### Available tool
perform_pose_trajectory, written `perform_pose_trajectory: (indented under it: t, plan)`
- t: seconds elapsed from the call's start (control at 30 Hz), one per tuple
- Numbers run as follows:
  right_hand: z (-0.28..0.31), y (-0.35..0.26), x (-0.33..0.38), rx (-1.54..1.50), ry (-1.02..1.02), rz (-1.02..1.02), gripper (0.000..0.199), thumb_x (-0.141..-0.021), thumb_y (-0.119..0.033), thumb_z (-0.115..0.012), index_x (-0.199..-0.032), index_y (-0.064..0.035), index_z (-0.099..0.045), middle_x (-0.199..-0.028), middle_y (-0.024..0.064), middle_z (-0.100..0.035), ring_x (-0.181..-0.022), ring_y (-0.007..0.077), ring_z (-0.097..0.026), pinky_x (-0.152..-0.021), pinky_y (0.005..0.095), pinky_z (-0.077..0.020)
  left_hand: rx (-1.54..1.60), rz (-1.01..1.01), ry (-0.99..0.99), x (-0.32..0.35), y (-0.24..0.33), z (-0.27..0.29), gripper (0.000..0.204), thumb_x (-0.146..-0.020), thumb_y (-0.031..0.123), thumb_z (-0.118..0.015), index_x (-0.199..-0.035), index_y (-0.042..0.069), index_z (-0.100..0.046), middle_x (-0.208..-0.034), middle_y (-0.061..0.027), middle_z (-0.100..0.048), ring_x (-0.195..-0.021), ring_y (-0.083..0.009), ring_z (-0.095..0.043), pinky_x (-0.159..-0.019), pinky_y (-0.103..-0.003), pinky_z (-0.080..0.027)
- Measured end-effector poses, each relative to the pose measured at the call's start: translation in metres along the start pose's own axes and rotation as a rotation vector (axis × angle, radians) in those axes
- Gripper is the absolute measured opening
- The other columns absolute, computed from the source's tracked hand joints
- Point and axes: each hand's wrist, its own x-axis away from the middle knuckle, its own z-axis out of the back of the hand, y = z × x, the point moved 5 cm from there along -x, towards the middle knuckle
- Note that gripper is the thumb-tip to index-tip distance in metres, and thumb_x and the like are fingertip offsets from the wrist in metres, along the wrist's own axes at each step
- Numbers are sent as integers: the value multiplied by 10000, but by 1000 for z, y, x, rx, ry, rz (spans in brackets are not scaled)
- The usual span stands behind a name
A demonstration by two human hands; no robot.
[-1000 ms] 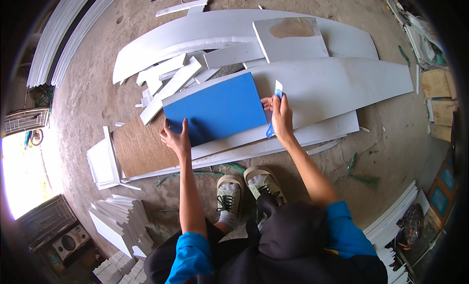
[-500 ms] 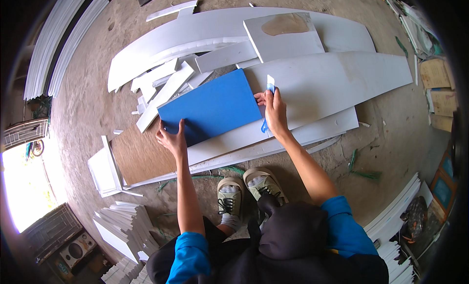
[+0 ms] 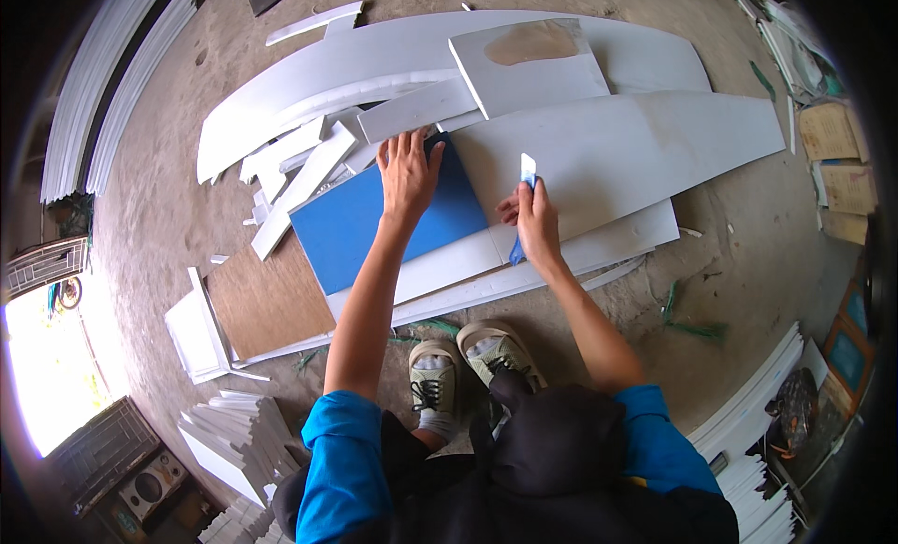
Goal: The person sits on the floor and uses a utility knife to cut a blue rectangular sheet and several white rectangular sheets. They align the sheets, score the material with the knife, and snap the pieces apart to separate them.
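Note:
A blue rectangular panel point(image 3: 327, 235) lies flat on long white boards. My left hand point(image 3: 409, 179) reaches across it and rests at its far edge. The fingers are stretched out and the thumb is apart. To the right of the panel, my right hand point(image 3: 538, 228) is closed around a blue cutter knife point(image 3: 528, 165). Its pale, wide tip points away from me, and its blue tail end shows below the hand. The knife is held above the white board point(image 3: 636, 156), apart from the panel.
Narrow white offcuts point(image 3: 304, 188) lie heaped beyond the panel. A brown-stained white board point(image 3: 538, 76) rests on the larger sheets, and a brown wooden sheet point(image 3: 267, 301) is at the left. My shoes point(image 3: 435, 380) stand near the boards. Stacked white strips point(image 3: 243, 441) and cardboard boxes point(image 3: 832, 160) flank the area.
My left hand has moved from the panel's near left corner to its far edge. My right hand, still holding the knife, has shifted slightly toward me.

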Motion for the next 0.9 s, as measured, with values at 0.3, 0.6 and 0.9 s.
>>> perform_pose_trajectory:
  t: [0.3,0.6,0.9]
  plan:
    - [-2,8,17,60,-84,190,198,-938,-175,-365,-880,7,-417,-703,112,-633,-623,232,-618,-578,321,-483,-20,25,-15,12,9,-10,284,-871,276,-480,-1054,63,-529,-1014,-112,-533,-1021,-264,-472,-880,-396,-318]
    - [4,18,35,51,-103,192,199,-941,-158,-361,-907,19,-447,-770,122,-643,-660,201,-616,-611,301,-472,-11,68,-12,27,17,-6,264,-863,271,-499,-1027,69,-535,-962,-98,-536,-978,-257,-480,-860,-379,-325]
    - [3,21,35,36,-74,253,161,-933,-149,-376,-919,4,-425,-739,98,-639,-621,223,-608,-550,317,-450,-35,66,24,25,17,-10,236,-873,269,-483,-1011,88,-547,-939,-85,-542,-961,-246,-490,-847,-384,-328]
